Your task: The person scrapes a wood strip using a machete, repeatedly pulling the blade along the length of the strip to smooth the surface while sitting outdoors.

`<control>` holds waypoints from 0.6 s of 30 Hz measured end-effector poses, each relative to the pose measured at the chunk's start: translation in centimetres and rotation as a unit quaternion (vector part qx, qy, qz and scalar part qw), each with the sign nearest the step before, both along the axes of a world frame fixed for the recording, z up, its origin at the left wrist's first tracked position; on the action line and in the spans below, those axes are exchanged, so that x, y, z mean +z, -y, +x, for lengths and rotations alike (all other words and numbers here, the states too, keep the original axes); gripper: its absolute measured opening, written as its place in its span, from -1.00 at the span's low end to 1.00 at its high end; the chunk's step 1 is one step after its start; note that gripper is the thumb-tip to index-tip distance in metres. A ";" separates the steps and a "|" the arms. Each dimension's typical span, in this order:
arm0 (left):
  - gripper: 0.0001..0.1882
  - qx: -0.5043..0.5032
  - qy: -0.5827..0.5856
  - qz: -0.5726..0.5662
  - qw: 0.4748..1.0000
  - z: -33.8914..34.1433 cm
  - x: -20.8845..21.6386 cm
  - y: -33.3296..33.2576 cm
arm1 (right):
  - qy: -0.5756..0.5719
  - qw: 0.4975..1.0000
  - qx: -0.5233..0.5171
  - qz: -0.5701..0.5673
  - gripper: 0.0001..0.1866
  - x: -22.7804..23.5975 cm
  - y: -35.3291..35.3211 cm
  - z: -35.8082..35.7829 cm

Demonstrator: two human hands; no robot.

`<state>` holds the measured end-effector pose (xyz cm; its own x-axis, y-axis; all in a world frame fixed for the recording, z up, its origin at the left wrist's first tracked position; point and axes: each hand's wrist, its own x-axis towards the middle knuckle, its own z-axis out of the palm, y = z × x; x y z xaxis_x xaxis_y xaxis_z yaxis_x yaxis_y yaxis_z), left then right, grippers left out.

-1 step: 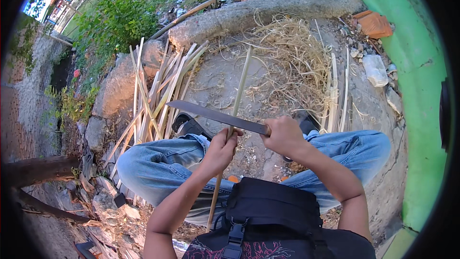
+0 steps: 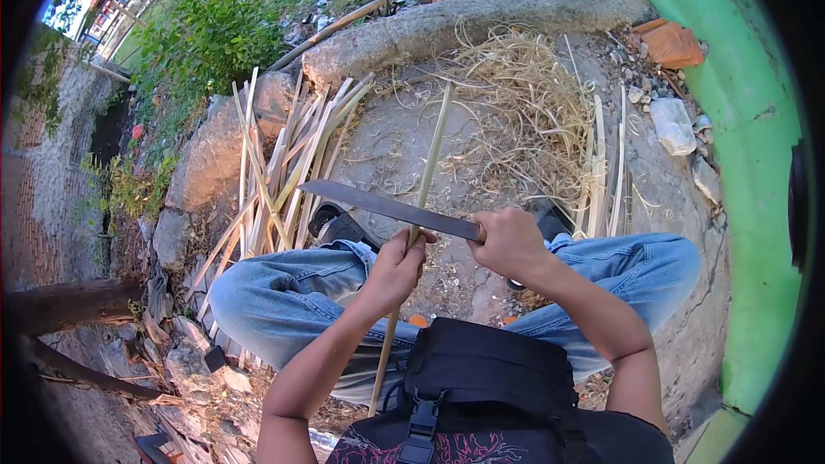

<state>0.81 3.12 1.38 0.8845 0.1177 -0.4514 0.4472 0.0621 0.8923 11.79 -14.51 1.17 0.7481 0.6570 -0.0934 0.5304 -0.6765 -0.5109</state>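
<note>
Closed around a long, thin bamboo strip, my left hand is in front of my body. The strip slants from beside my lap up and away past the hand, its far end over the ground. My right hand grips a machete, hiding its handle. The dark blade points left, lying across the strip just beyond my left fingers; it seems to touch the strip. A pile of split bamboo strips lies at the left, and a heap of curled shavings at the far right.
My legs in blue jeans are bent to both sides, with a black bag at my lap. More pale strips lie near my right knee. A concrete edge runs behind the shavings; a green wall stands right.
</note>
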 end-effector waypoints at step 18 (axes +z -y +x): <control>-0.78 -0.022 -0.085 0.001 0.996 -0.1 -1.3 0.4 | -0.004 0.979 -0.179 -0.099 -0.77 -3.2 1.1 7.9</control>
